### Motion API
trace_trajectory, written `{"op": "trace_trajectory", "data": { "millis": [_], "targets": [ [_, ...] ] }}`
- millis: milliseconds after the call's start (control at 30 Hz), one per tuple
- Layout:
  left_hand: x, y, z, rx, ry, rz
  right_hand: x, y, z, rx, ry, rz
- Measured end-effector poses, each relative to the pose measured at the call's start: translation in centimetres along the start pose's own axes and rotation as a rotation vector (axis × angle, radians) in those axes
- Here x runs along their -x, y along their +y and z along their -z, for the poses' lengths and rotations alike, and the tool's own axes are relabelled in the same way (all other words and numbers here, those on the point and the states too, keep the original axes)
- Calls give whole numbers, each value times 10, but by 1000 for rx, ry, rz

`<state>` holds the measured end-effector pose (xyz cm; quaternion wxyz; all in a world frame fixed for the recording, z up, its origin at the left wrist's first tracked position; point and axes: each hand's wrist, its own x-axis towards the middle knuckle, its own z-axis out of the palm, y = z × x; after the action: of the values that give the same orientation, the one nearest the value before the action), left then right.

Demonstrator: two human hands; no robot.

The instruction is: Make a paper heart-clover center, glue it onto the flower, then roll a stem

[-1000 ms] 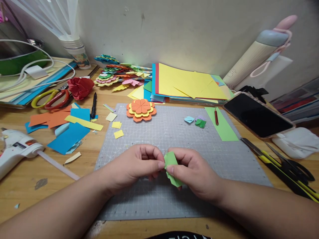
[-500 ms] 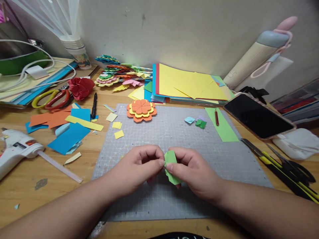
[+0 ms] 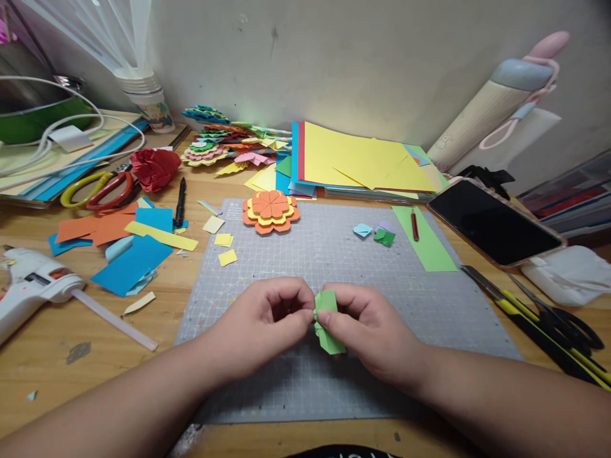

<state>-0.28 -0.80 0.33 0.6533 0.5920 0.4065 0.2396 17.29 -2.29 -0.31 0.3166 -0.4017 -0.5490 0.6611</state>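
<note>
My left grip point(image 3: 267, 321) and right grip point(image 3: 370, 327) each pinched a small folded green paper piece point(image 3: 328, 318), fingertips pressed tight. It sat between them, over the grey gridded cutting mat point(image 3: 334, 254).

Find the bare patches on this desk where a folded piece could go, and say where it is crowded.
Free: the cutting mat between the orange flower, left hand and right hand; the wood below the glue gun. Crowded: the scraps at left, the phone and scissors at right.
</note>
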Motion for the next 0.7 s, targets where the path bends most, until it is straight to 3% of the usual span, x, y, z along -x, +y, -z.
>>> {"op": "trace_trajectory", "data": {
  "millis": [333, 600, 700],
  "targets": [
    [2, 0, -1, 4, 14, -12, -1, 1, 1, 47, -1, 26],
    [4, 0, -11, -241, 105, -132, 9, 6, -7, 564, 82, 406],
    [7, 0, -13, -362, 195, -185, 10, 5, -8, 549, 74, 346]
  ]
}}
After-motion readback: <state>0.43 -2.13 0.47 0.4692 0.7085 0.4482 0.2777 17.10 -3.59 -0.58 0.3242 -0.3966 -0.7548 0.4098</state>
